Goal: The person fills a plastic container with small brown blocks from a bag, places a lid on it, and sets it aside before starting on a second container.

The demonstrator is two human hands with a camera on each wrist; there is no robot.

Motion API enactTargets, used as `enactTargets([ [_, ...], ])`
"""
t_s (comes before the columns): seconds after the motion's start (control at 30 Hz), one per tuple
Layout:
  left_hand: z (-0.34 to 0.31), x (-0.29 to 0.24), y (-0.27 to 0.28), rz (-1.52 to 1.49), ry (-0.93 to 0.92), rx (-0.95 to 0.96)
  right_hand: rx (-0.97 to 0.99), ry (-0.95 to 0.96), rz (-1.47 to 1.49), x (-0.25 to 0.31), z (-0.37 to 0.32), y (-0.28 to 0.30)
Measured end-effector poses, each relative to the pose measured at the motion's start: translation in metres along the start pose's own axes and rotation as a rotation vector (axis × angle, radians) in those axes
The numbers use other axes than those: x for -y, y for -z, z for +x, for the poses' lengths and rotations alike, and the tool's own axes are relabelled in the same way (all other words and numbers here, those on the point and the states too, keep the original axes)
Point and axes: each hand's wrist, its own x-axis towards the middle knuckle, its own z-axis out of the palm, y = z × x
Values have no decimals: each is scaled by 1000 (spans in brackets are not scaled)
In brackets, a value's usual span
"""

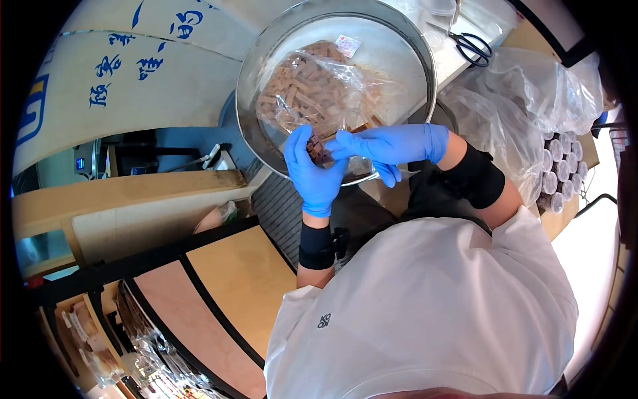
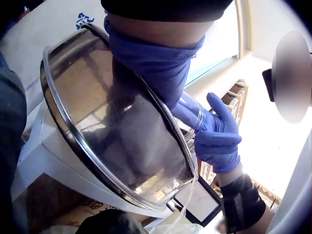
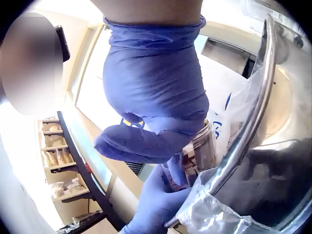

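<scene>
Jar [image 3: 204,148] | right of centre, long axis tilted | left hand [image 3: 158,202] nearer, curled round it | right hand [image 3: 155,92] above, grip can't be told

1. The left grip [image 1: 314,174], in a blue glove, is curled round a clear jar [image 1: 319,154] with dark pieces in it.
2. The right grip [image 1: 396,145], also gloved in blue, reaches across, its fingertips at the jar.
3. Just beyond both grips, a bag [image 1: 307,86] of brown strips lies in a round metal pan [image 1: 399,43], with a small label [image 1: 347,45] at its far edge.
4. Scissors [image 1: 471,49] lie beyond and to the right of the right grip.
5. Farther right of that grip are crumpled plastic [image 1: 512,120] and lidded tubs [image 1: 562,166].
6. Blue writing [image 1: 105,81] shows well left of the left grip.
</scene>
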Motion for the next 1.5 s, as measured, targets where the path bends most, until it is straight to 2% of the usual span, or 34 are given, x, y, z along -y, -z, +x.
enactTargets([
  [0.1, -3, 2, -2, -52, 55, 9, -4, 12, -20, 2, -1, 1],
  [0.23, -2, 2, -1, -17, 32, -12, -44, 47, -33, 3, -2, -4],
  [0.33, -3, 3, -2, -99, 91, -37, -73, -50, -112, 11, -8, -2],
  [0.4, -3, 1, 2, -66, 81, 13, -168, 145, 27, 3, -9, 9],
  [0.43, -3, 1, 1, -65, 82, 9, -165, 144, 25, 4, -9, 9],
  [0.5, -4, 3, -3, -85, 91, -18, -431, 180, -7, 7, -9, 8],
  [0.63, -5, 7, -4, -106, 71, -21, -377, 75, -73, -2, -3, 7],
  [0.7, -5, 5, -3, -90, 83, -15, -362, 460, -319, -19, 6, 7],
  [0.8, -3, 4, -1, -68, 72, 19, -321, 352, -360, -17, 3, 7],
  [0.93, -3, 3, -1, -56, 69, 20, -226, 436, -520, -20, 2, 13],
  [1.03, -4, 3, -2, -94, 82, 18, -183, 357, -508, -21, 1, 13],
  [1.1, -3, 3, -2, -106, 101, 6, -246, 593, -384, -37, 7, 17],
  [1.13, -4, 4, -3, -105, 101, 5, -245, 594, -384, -24, 1, 17],
  [1.2, -5, 6, -4, -124, 112, 3, -79, 60, -141, 7, -17, 20],
  [1.3, -3, 4, -1, -65, 61, 5, -60, 124, -16, 6, -18, 16],
  [1.43, -2, 2, -1, -45, 59, -5, -82, 116, 1, 7, -17, 13],
  [1.5, -2, 2, 0, -21, 61, -9, -214, 276, -42, -4, -12, 14],
])
